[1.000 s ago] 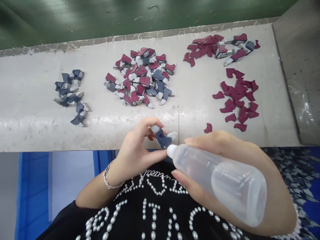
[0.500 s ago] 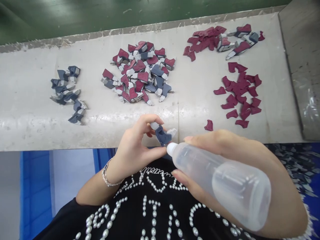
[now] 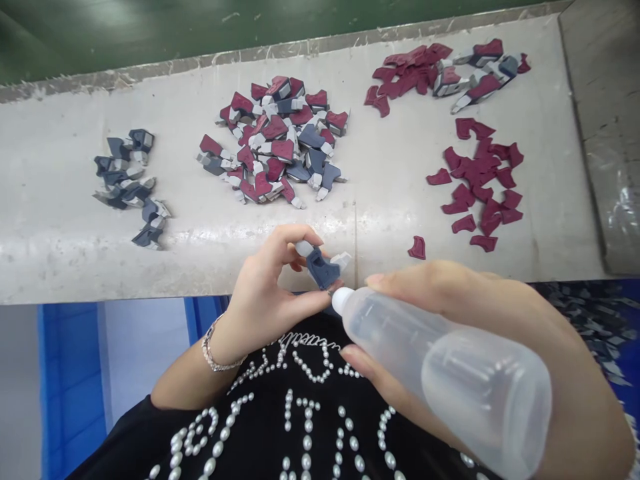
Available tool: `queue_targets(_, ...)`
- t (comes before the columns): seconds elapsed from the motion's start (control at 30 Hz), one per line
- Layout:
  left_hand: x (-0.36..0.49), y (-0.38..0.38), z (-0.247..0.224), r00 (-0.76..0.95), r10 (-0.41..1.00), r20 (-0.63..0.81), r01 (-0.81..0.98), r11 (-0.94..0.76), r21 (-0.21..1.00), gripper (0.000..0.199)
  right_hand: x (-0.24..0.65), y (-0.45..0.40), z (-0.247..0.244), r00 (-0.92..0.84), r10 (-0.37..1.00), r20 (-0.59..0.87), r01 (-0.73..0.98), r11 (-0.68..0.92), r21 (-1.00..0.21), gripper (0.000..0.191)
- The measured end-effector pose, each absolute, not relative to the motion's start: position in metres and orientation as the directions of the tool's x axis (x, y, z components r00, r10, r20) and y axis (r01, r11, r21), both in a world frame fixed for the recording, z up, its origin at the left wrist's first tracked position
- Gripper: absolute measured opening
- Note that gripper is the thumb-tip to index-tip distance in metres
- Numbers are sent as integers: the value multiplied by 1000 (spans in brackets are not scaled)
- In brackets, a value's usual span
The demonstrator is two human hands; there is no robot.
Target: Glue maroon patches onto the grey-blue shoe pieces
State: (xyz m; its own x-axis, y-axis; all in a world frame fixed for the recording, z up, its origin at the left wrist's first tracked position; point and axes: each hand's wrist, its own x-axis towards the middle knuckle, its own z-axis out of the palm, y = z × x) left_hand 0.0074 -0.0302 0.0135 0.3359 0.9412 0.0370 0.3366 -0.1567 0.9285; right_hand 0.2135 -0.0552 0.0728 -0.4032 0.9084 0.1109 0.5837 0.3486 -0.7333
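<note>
Two hands, one held part, one bottle. Left hand [image 3: 265, 283]: left fingers [image 3: 293, 241] clenched on a grey-blue moulded part [image 3: 320, 268], which sits just over the bench edge. Right hand [image 3: 450, 293]: right fingers [image 3: 395, 281] closed round a translucent squeeze bottle [image 3: 450, 380]. Its white nozzle [image 3: 341, 301] is just beside the part at 5 o'clock; can't tell if they touch. One bracelet [image 3: 216, 353] on the left wrist, black shirt with pearl beading [image 3: 300, 427] below.

Clock positions from the held part: one lone maroon piece [image 3: 417, 248] at 3, and four piles. Maroon pile [image 3: 477, 180] at 2, maroon and grey mix [image 3: 440, 77] at 1, large mixed pile [image 3: 273, 140] at 12, grey-blue pile [image 3: 127, 177] at 10.

All of it lies on a pale scuffed bench top [image 3: 125, 273]. Blue bin [image 3: 70, 393] at 8, grey panel [image 3: 605, 133] at 2, glossy green surface [image 3: 150, 33] beyond.

Versus earlier frame: grip unchanged, piles sit higher in view, bottle looks larger.
</note>
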Motion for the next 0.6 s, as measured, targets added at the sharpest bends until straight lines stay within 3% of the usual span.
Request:
queue_targets(0.27, 6, -31, 17, 341, 939, 42, 336, -164, 928, 51, 211, -55, 73, -352, 925, 145, 640, 350, -684, 38)
queue_targets(0.6, 7, -31, 16, 368, 927, 79, 345, -214, 914, 47, 211, -54, 74, -394, 919, 17, 609, 275, -744, 30)
